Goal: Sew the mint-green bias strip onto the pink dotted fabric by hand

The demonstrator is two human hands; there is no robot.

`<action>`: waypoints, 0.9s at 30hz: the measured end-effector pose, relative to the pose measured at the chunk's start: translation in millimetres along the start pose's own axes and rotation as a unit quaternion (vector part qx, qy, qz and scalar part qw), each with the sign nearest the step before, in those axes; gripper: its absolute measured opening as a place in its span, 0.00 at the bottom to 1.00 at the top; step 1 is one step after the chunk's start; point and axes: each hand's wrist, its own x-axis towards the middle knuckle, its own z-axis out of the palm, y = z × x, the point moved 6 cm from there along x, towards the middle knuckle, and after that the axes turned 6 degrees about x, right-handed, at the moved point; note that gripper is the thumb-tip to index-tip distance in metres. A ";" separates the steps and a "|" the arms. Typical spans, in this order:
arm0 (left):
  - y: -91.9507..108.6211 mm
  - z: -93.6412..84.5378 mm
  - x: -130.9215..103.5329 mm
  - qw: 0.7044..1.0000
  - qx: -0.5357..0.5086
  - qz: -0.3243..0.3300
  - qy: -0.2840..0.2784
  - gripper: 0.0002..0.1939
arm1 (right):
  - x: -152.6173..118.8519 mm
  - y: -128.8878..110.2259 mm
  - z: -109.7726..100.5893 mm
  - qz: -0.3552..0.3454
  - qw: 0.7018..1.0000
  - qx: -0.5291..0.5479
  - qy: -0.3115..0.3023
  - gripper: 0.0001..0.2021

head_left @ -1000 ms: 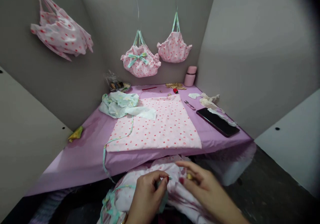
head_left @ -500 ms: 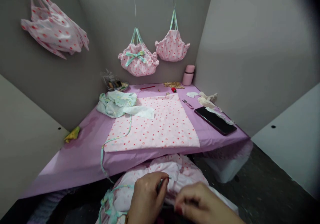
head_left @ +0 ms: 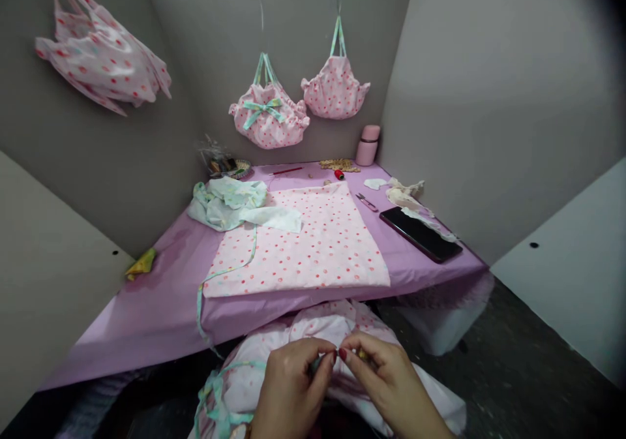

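My left hand (head_left: 293, 387) and my right hand (head_left: 386, 377) meet over my lap, thumb and forefinger pinched on each, fingertips almost touching. Something tiny sits between the fingertips, too small to name. Below them, dotted pink fabric (head_left: 278, 344) with green ties (head_left: 215, 400) lies bunched on my lap. A flat piece of dotted pink cloth (head_left: 313, 256) is spread on the table in front of my hands. Crumpled pale green cloth (head_left: 229, 201) rests over its back left corner, and a thin green strip (head_left: 199, 308) hangs off the front edge.
On the purple-covered table (head_left: 166, 295) are a black phone (head_left: 420, 233), small scissors (head_left: 366, 202), red thread (head_left: 339, 175), a pink bottle (head_left: 368, 145) and a yellow cloth (head_left: 141, 265). Dotted pink garments (head_left: 268, 119) hang by the grey walls.
My right hand has moved up and left, bringing its pinched fingertips against those of my left hand. The view has shifted slightly.
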 end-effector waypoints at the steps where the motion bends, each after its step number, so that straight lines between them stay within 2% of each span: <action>1: -0.6 0.2 -0.2 1.000 -0.013 -0.007 -0.004 0.10 | -0.5 -0.6 0.1 -0.006 1.000 0.005 0.006 0.11; 9: -14.1 9.6 -0.3 0.987 -0.130 -0.085 -0.039 0.12 | -5.6 -2.1 -5.3 -0.017 0.999 -0.011 0.041 0.12; 14: -19.9 13.6 -1.3 0.980 -0.159 -0.113 -0.045 0.15 | -6.7 0.1 -3.2 -0.042 0.997 -0.049 0.050 0.13; 20: -19.6 15.7 -0.5 0.976 -0.169 -0.118 -0.069 0.12 | -8.7 3.7 -2.1 -0.033 0.996 -0.059 0.049 0.13; 27: -18.1 10.8 0.9 0.981 -0.157 -0.110 -0.037 0.09 | -8.6 3.2 -3.2 -0.047 0.995 -0.066 0.056 0.13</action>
